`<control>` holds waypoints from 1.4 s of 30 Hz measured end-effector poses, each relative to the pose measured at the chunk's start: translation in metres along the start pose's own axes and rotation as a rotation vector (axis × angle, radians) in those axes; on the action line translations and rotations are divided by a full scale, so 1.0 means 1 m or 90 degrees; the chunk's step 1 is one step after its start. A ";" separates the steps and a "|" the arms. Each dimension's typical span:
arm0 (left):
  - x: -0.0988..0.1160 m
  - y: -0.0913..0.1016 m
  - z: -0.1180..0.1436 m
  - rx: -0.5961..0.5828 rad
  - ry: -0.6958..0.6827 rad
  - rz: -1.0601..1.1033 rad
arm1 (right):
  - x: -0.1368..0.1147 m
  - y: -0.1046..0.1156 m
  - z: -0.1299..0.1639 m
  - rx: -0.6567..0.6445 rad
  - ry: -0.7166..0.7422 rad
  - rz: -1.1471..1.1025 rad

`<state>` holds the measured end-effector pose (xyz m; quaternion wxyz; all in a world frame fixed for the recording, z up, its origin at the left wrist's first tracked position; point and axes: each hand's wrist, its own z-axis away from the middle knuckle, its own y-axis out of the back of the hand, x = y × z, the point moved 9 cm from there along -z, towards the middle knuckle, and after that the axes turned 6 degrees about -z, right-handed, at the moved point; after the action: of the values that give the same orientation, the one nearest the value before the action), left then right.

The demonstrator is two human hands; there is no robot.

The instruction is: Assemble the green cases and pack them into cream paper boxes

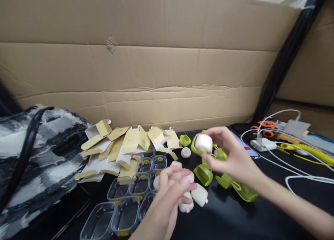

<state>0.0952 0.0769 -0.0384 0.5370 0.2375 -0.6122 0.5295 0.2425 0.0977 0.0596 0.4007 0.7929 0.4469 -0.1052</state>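
My right hand (pixel 225 149) pinches a green soft cover (pixel 194 144) at its edge, between thumb and fingers. A pale pinkish-white rounded piece (pixel 204 143) sits in that cover. My left hand (pixel 169 194) is over a cluster of cream rounded pieces, with its fingers loosely stretched and slightly bent. Whether it touches them is unclear. One cream piece (pixel 199 194) with a small nub lies just right of its fingertips. Below my right hand lie more green covers, among them an upturned one (pixel 204 174) and another (pixel 245 191) farther right.
Clear plastic tubs (pixel 125 214) stand in rows at the left. Behind them is a heap of opened small cartons (pixel 133 140). A dark-and-white bag (pixel 39 156) is far left. White cables (pixel 284 167), orange scissors (pixel 267 125) and a phone (pixel 249 148) lie right. A cardboard wall (pixel 156 69) stands behind.
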 end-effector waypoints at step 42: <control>0.053 -0.003 -0.002 -0.027 -0.053 -0.060 | -0.024 -0.038 0.006 -0.108 0.068 -0.025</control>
<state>0.0822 0.0927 0.0112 0.5403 0.2763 -0.6334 0.4801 0.1991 0.0888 0.0478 0.4402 0.7517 0.4901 -0.0324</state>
